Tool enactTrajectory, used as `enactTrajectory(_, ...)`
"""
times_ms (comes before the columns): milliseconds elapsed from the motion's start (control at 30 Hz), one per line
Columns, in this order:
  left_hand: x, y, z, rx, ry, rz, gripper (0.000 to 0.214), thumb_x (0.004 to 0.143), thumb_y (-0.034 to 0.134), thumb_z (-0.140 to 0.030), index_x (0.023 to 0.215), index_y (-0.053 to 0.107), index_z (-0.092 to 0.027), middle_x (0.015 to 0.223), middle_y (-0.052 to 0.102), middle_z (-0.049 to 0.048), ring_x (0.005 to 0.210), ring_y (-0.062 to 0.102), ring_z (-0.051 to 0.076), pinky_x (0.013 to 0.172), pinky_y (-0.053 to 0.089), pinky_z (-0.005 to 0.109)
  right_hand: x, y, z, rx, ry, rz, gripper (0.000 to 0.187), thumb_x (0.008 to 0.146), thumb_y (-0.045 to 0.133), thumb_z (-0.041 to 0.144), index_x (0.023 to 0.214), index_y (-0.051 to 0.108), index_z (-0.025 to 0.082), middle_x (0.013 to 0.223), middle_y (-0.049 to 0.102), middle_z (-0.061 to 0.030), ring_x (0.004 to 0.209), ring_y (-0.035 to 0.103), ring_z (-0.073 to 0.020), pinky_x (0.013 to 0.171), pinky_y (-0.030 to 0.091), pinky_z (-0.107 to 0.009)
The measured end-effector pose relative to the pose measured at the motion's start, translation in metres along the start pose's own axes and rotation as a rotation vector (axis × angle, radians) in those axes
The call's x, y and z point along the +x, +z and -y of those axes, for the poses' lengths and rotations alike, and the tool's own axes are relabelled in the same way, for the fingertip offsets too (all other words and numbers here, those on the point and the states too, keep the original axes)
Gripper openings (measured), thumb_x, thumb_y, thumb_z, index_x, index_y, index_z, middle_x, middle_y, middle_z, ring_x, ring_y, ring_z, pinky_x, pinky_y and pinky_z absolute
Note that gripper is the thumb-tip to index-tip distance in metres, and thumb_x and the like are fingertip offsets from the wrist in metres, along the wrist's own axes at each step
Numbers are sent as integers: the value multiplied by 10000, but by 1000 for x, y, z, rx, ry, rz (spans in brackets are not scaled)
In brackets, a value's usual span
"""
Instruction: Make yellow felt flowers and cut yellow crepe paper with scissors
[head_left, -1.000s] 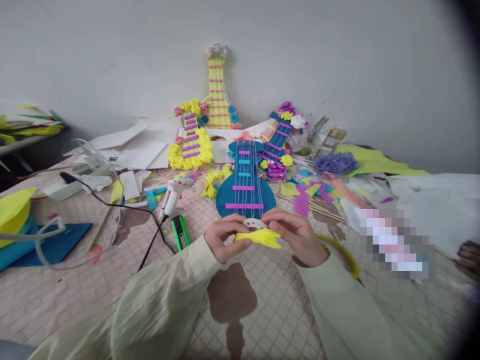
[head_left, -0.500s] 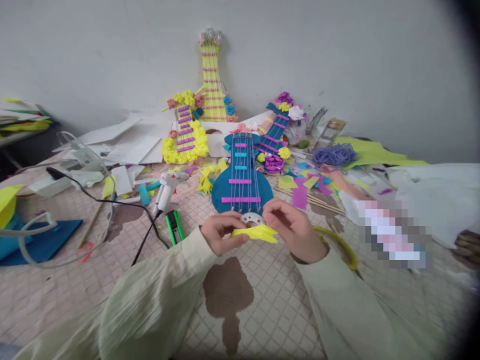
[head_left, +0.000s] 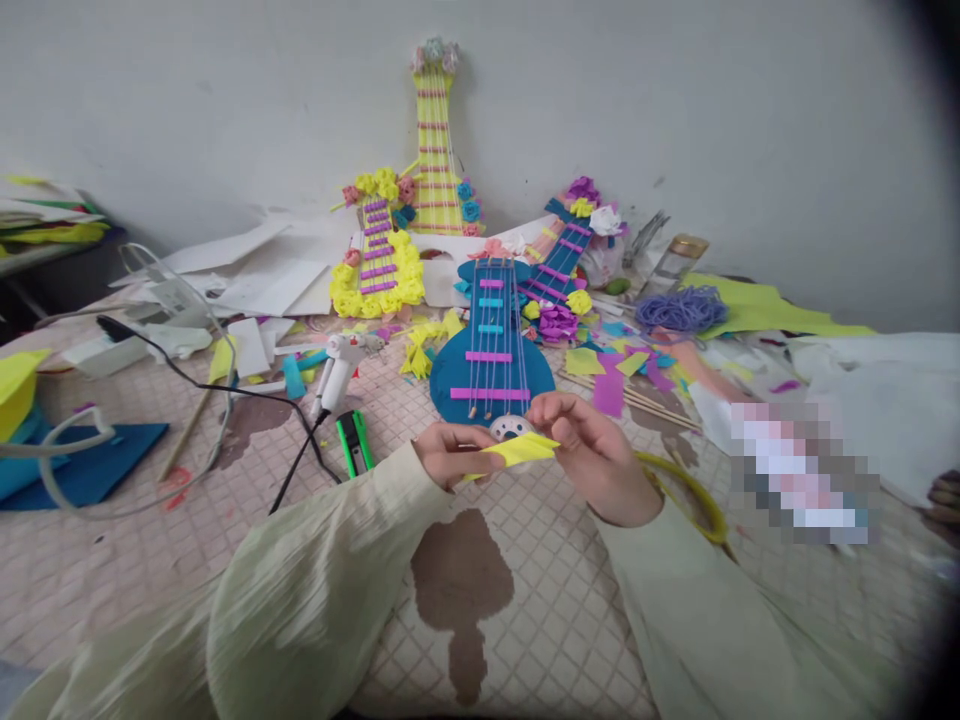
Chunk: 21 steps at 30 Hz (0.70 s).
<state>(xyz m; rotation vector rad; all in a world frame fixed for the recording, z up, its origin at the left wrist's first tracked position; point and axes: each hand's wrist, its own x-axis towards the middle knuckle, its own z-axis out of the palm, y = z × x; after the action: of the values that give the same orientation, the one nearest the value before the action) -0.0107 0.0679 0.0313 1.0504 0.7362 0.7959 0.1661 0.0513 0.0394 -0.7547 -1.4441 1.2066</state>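
A folded strip of yellow crepe paper is held out flat between my hands above the table. My left hand pinches its left end between thumb and fingers. At its right end, the curled fingers of my right hand close on the tip; the exact contact is partly hidden. Just beyond the paper lies a blue toy guitar with purple and light blue bars and lilac strings. A pale disc with holes sits at its lower edge, partly covered by the paper and my hands.
A white glue gun with a black cord and a green-black cutter lie left. Decorated guitars lean behind. Purple yarn, paper scraps, sticks and a yellow tape roll lie right. Another person's arm reaches in there.
The yellow crepe paper has turned into a smoother, flatter strip slanting up to the right. My hands have stayed near the same place, and the whole view has shifted slightly.
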Motion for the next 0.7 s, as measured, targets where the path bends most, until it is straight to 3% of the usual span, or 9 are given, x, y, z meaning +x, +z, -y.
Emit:
enactTrajectory(100,1,2,0,-130,-31,-26,195,405,790,-231,512,658,-134,573,593,1,440,519,72,412,359,203,2,-2,0,3,-7,-40,133,780,558,347,793,515,221,849,461,-22,818,457,-161,731,387,-302)
enactTrajectory(233,1,1,-2,-201,-49,-92,186,400,793,-205,534,677,-150,810,650,38,593,586,115,500,452,225,3,-4,4,-43,-87,-159,98,800,536,306,759,508,221,848,505,-26,846,484,-168,785,391,-329)
enactTrajectory(333,0,-1,-6,-247,-39,-206,151,431,781,-193,530,673,-159,722,644,14,605,573,95,551,466,217,1,-3,10,-132,-133,-199,57,817,515,260,777,501,222,808,511,-17,810,495,-156,753,398,-309)
enactTrajectory(500,-2,-2,-10,-243,-19,-348,124,454,767,-168,526,666,-164,579,606,-15,550,546,70,520,440,191,-3,3,10,-346,-110,-36,31,829,486,209,802,500,216,797,518,-14,782,508,-152,719,400,-303)
enactTrajectory(700,1,-6,-5,-104,-29,-327,128,471,751,-184,534,651,-134,513,589,-6,465,516,77,444,395,212,-8,14,4,-585,-150,72,70,824,478,184,772,511,217,767,543,-13,753,524,-159,708,413,-307)
